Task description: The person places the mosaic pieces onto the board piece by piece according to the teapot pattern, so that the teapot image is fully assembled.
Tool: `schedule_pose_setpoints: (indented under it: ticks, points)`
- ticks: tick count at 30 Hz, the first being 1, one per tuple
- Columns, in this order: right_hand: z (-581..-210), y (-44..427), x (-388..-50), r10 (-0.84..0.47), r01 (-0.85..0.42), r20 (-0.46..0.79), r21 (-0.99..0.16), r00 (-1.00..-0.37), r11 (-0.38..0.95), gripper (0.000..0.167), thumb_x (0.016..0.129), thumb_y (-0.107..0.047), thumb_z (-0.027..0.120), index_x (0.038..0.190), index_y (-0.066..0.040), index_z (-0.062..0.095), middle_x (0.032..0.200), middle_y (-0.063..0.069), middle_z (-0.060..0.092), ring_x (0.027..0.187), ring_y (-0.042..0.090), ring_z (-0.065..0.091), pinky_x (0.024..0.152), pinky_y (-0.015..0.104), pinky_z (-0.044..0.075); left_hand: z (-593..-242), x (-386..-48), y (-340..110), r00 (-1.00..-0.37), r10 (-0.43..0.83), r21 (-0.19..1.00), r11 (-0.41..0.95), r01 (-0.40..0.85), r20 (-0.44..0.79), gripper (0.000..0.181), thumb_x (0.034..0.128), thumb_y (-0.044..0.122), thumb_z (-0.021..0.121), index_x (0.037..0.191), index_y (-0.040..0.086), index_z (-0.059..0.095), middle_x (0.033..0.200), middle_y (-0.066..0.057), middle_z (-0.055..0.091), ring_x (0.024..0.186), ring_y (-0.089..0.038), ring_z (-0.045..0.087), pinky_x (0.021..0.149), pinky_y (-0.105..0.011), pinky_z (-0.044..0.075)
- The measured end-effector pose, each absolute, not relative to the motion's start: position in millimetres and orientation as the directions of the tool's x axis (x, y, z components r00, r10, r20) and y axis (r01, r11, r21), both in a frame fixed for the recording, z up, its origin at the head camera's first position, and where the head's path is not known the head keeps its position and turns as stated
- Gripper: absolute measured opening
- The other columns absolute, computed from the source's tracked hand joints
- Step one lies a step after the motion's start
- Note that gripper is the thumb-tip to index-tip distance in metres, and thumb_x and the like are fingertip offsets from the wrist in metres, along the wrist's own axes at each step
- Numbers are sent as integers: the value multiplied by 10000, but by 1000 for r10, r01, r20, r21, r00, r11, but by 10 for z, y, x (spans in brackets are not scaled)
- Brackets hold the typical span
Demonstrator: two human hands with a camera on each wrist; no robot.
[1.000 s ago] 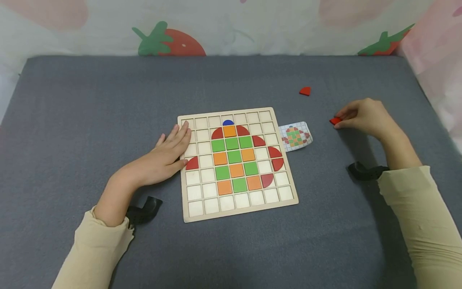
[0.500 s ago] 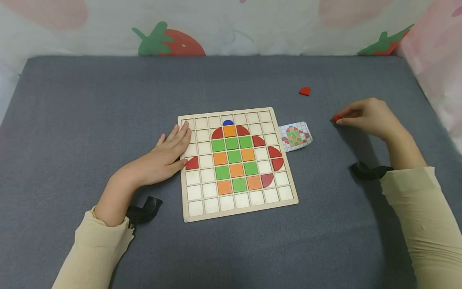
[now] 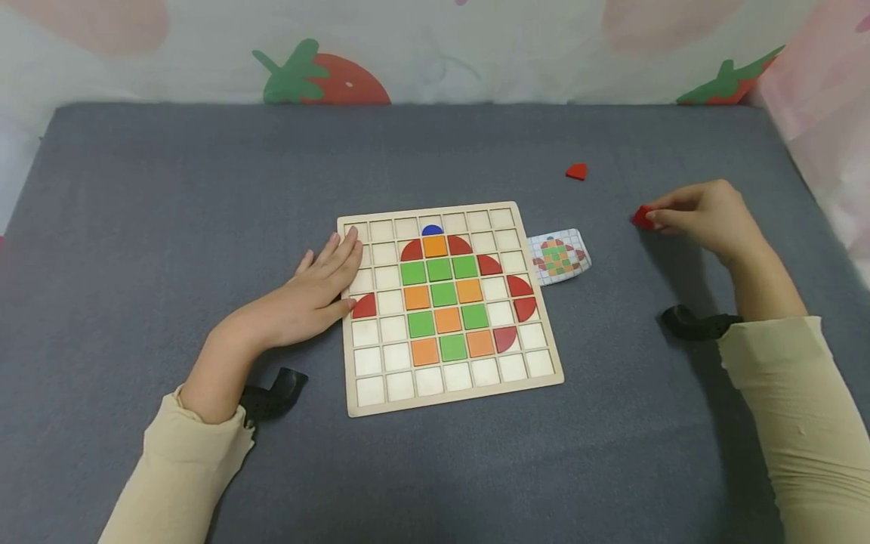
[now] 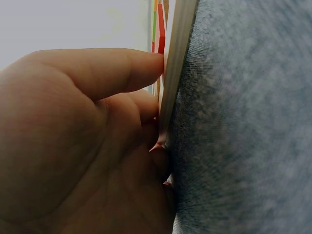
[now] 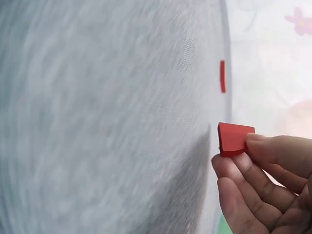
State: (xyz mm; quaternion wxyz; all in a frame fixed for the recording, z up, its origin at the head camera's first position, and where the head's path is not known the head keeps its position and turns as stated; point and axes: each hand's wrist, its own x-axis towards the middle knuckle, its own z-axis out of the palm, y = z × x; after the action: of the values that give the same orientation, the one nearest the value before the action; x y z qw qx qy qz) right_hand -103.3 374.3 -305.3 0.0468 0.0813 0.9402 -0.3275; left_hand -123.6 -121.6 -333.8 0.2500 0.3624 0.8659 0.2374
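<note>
Between thumb and fingers my right hand (image 3: pixel 707 219) pinches a red quarter-circle tile (image 5: pixel 235 139), lifted off the cloth to the right of the board. My left hand (image 3: pixel 292 302) lies with fingers stretched over the left edge of the wooden grid board (image 3: pixel 401 406), its thumb tip at a red tile (image 3: pixel 365 306) in the left column. Green and orange square tiles fill the middle of the grid, with several red quarter-circles around them. A blue half-circle (image 3: pixel 432 230) sits in the top row. Another red quarter-circle (image 3: pixel 577 171) lies on the cloth beyond the right hand.
A printed pattern card (image 3: pixel 563 257) sticks out at the board's right side. Grey cloth (image 3: pixel 204 166) covers the table. Behind its far edge hangs a pale curtain (image 3: pixel 516 53) with strawberry prints. Black wrist mounts (image 3: pixel 275 394) sit at both cuffs.
My right hand has moved slightly right and away from me with the red tile, which has turned in its grasp and come up off the cloth. The left hand stays on the board.
</note>
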Motion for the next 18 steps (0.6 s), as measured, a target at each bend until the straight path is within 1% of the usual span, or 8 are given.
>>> schedule_pose_setpoints:
  ticks: [3, 5, 7, 9, 11, 18]
  points:
    - [-3033, 3714, -1028, 129, 198, -151, -691, -980, 695, 208, 875, -161, 685, 990, 6, 728, 705, -146, 661, 626, -14, 614, 605, 133, 480, -3337, -1235, -1209, -613, 745, 589, 627, 510, -262, 664, 1006, 196, 402, 1496, -9, 3, 1564, -134, -111, 1415, -277, -153, 1096, -552, -51]
    - [-3012, 3682, -1028, 126, 198, -153, -737, -980, 646, 108, 867, -144, 694, 930, -80, 753, 714, -129, 668, 631, 15, 622, 612, 153, 498, -3335, -1234, -1208, -614, 745, 587, 628, 511, -262, 663, 1007, 197, 400, 1496, -9, 4, 1565, -134, -109, 1415, -278, -152, 1096, -552, -51]
    - [-2979, 3634, -1025, 119, 197, -157, -767, -980, 611, 71, 863, -137, 698, 889, -150, 763, 736, -98, 681, 641, 38, 626, 621, 162, 502, -3334, -1232, -1208, -614, 744, 587, 628, 511, -262, 663, 1007, 199, 401, 1496, -11, 5, 1564, -136, -108, 1415, -280, -150, 1096, -552, -50]
    - [-2945, 3571, -1026, 107, 194, -161, -787, -981, 586, 80, 860, -126, 699, 884, -166, 764, 756, -82, 691, 655, 48, 631, 633, 167, 505, -3332, -1229, -1209, -616, 744, 587, 629, 511, -261, 663, 1007, 199, 401, 1496, -13, 7, 1564, -137, -108, 1415, -282, -149, 1096, -553, -50]
    - [-2907, 3494, -1025, 89, 182, -160, -800, -983, 571, 87, 859, -114, 699, 892, -161, 764, 768, -73, 696, 667, 56, 635, 646, 170, 506, -3329, -1227, -1210, -616, 744, 587, 629, 511, -261, 663, 1007, 202, 401, 1495, -13, 8, 1564, -138, -107, 1416, -283, -148, 1096, -553, -50]
    - [-2804, 3213, -1034, 12, 116, -132, -822, -991, 558, 109, 853, -86, 701, 947, -69, 754, 788, -58, 705, 692, 85, 650, 666, 179, 505, -3322, -1223, -1206, -613, 747, 589, 624, 514, -257, 659, 1010, 205, 400, 1495, -15, 12, 1564, -140, -106, 1416, -288, -143, 1095, -555, -49]
